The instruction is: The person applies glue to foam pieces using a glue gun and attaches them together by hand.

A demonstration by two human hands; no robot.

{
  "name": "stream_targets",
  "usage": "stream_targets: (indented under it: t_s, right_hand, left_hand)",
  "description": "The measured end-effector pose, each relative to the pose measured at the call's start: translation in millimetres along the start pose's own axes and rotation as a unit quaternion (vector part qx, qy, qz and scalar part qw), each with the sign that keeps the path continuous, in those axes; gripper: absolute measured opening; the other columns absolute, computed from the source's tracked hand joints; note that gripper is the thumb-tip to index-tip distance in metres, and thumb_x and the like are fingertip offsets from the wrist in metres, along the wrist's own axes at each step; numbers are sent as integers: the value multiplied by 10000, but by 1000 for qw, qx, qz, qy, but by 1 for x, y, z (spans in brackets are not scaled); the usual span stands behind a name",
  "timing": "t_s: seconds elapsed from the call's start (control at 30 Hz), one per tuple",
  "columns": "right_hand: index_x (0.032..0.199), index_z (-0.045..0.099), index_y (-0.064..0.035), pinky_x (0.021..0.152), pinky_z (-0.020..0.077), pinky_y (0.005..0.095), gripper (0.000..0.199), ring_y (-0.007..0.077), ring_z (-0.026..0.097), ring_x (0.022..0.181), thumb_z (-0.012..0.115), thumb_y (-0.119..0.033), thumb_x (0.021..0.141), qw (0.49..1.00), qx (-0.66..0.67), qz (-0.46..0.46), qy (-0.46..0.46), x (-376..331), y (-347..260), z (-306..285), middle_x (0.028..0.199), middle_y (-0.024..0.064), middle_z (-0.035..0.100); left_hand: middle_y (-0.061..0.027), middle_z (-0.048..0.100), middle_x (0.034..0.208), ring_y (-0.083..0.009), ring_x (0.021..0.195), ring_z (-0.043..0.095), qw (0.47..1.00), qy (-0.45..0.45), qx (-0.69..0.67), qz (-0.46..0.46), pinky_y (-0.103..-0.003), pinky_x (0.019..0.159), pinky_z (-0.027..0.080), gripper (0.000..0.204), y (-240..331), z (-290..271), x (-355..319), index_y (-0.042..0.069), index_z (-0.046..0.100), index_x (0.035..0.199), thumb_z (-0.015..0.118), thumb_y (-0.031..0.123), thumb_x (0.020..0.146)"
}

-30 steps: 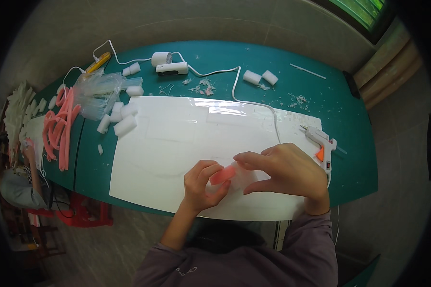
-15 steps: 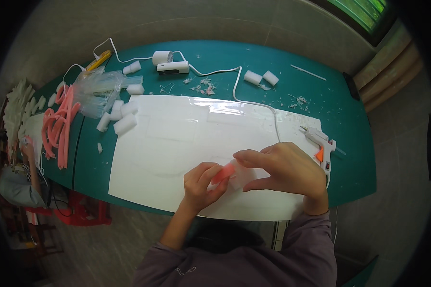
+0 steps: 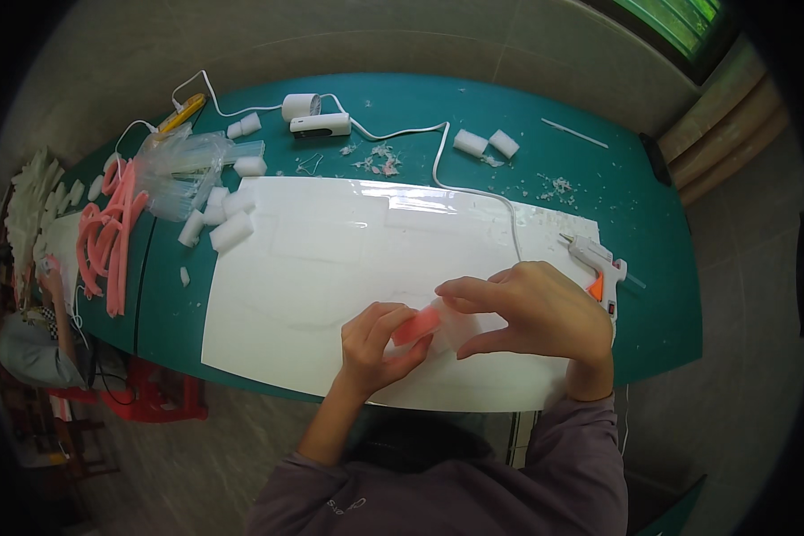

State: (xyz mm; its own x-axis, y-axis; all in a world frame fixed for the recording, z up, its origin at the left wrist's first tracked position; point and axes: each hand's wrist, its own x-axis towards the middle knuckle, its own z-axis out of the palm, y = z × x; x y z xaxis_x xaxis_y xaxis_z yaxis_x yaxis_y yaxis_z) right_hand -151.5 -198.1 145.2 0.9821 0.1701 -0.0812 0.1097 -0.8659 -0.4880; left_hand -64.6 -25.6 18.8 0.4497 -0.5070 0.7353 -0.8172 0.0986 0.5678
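Head view: we pinch pink piece (image 3: 417, 326) in left hand (image 3: 377, 344), thumb and fingers pressed on it, over near edge of white sheet (image 3: 330, 268). Right hand (image 3: 531, 313) touching right of grip, fingers curled round white foam piece (image 3: 456, 326) butted against pink piece; how tight, we cannot tell. Glue gun (image 3: 598, 265) just beyond right hand, on green table (image 3: 652, 268). Far left of grip: pink strips (image 3: 107, 237), foam blocks (image 3: 219, 223), clear bag (image 3: 183, 170). Cord (image 3: 438, 161) runs up beyond grip.
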Motion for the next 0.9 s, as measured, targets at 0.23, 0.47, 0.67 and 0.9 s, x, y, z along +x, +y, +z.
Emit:
stream_targets:
  t_s: [0.23, 0.47, 0.67, 0.9]
  right_hand:
    - [1063, 559, -67, 571, 478, 285, 520, 257, 633, 685, 742, -305, 638, 1000, 15, -27, 5, 1, 6, 0, 836, 95, 660]
    - [1069, 556, -69, 567, 479, 287, 526, 256, 632, 683, 735, -319, 643, 1000, 5, -13, -8, 0, 2, 1, 832, 97, 660]
    - [1065, 558, -75, 563, 478, 288, 512, 255, 633, 687, 729, -324, 651, 1000, -1, -11, -8, 0, 0, 0, 842, 96, 659]
    - [1070, 558, -79, 569, 480, 290, 510, 251, 635, 694, 724, -326, 656, 1000, 1, -2, -12, 1, -1, 0, 843, 92, 660]
  left_hand:
    - [-107, 595, 777, -227, 630, 598, 1000, -8, 12, 15, -285, 540, 488, 383, -1, -1, -2, 48, 552, 924, 726, 41, 583]
    - [-108, 597, 761, -228, 621, 601, 1000, -17, 5, 22, -285, 536, 490, 369, -2, -2, -1, 41, 557, 923, 724, 40, 595]
    - [-64, 577, 728, -194, 559, 555, 999, 20, -3, 30, -271, 474, 452, 309, -1, 0, 0, 45, 583, 851, 719, 24, 574]
    - [-108, 601, 767, -227, 631, 610, 1000, -7, 18, 25, -284, 539, 500, 364, -2, -3, -2, 40, 558, 921, 726, 35, 598]
